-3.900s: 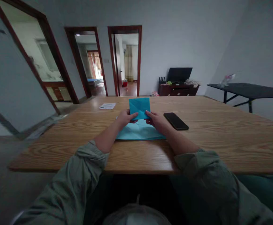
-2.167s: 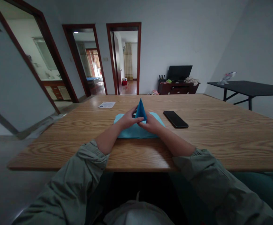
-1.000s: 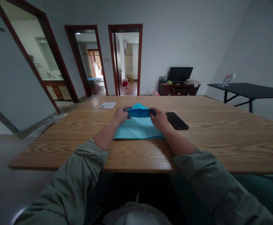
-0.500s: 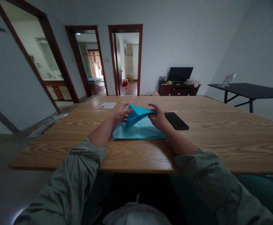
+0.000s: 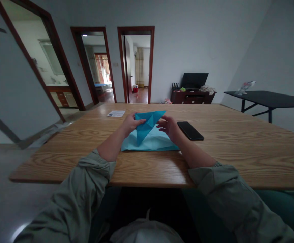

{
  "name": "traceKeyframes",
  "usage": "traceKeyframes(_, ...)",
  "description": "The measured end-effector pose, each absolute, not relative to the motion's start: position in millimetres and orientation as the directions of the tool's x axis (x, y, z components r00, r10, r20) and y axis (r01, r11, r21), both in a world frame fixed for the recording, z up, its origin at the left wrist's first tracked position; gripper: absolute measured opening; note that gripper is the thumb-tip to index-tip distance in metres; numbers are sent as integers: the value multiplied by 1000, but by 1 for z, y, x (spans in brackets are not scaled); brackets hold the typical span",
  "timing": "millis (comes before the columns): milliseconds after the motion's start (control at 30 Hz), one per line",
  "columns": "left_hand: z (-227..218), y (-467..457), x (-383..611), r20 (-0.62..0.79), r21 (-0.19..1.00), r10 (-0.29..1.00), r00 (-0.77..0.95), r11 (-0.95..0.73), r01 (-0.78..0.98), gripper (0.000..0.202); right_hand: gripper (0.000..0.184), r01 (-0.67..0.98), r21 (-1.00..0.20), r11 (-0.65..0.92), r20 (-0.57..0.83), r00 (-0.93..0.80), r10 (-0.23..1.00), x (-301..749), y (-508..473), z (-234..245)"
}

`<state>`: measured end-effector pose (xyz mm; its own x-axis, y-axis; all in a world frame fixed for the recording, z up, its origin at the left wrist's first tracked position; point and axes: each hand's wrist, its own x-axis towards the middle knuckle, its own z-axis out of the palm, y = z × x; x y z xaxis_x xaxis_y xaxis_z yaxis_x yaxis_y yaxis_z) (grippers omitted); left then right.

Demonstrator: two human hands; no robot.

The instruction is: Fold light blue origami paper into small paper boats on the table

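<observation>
A folded piece of blue paper (image 5: pixel 146 123), now a triangle with its tip pointing down, is held up over the wooden table (image 5: pixel 238 148). My left hand (image 5: pixel 129 123) pinches its upper left corner. My right hand (image 5: pixel 170 128) hovers just right of the triangle with fingers loosely spread, close to the paper's edge; whether it touches is unclear. Beneath both hands lies a lighter blue sheet (image 5: pixel 157 142) flat on the table.
A black phone (image 5: pixel 190 131) lies just right of my right hand. A small white card (image 5: pixel 116 113) rests at the far left of the table. Beyond stand a black side table (image 5: pixel 270 98) and a dark cabinet with a screen (image 5: pixel 192 92).
The paper went from an upright flap to a narrow peak, was spread wide, and now hangs as a downward triangle. My right hand has let go of its corner.
</observation>
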<state>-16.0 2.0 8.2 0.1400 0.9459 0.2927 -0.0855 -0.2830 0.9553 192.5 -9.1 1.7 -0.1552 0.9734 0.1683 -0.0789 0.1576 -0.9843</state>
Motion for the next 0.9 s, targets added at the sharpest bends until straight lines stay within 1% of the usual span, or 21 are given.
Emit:
traceKeyframes(67,9,0,-14,309,951,941,140,-303,-65,55,44,-95,-985,142,159,-211,964,190,-10,-1)
traceKeyframes(133,10,-1,-12,316,949,935,163,-311,-56,55,38,-91,-978,187,203,-214,956,187,-10,-5)
traceKeyframes(233,11,-4,-9,296,955,940,169,-290,-60,61,33,-90,-969,231,245,-208,947,187,-7,-12)
traceKeyframes(333,10,-7,-9,219,976,946,238,-212,-53,61,33,-132,-966,224,246,-193,950,188,-4,-14)
traceKeyframes(400,9,-10,-9,149,988,936,318,-156,-4,59,33,-151,-962,229,254,-170,952,189,-3,-14)
traceKeyframes(467,8,-12,-9,110,988,922,372,-141,56,58,33,-155,-960,235,258,-156,953,190,-2,-13)
traceKeyframes(533,7,-12,-9,116,983,909,399,-164,87,56,33,-150,-960,238,259,-141,956,190,-2,-13)
traceKeyframes(633,3,-6,-11,185,967,904,386,-238,93,51,32,-103,-964,246,257,-111,960,191,0,-13)
traceKeyframes(700,0,1,-13,228,944,915,334,-292,156,48,31,22,-967,256,252,-103,962,191,0,-14)
traceKeyframes(767,-2,7,-15,257,900,929,266,-331,285,44,32,249,-921,300,278,-122,953,192,-1,-14)
traceKeyframes(833,-3,11,-17,290,834,932,216,-357,420,39,35,495,-783,376,338,-167,926,192,-4,-14)
traceKeyframes(900,-2,11,-18,347,755,917,196,-397,521,36,39,643,-639,422,381,-212,900,192,-7,-14)
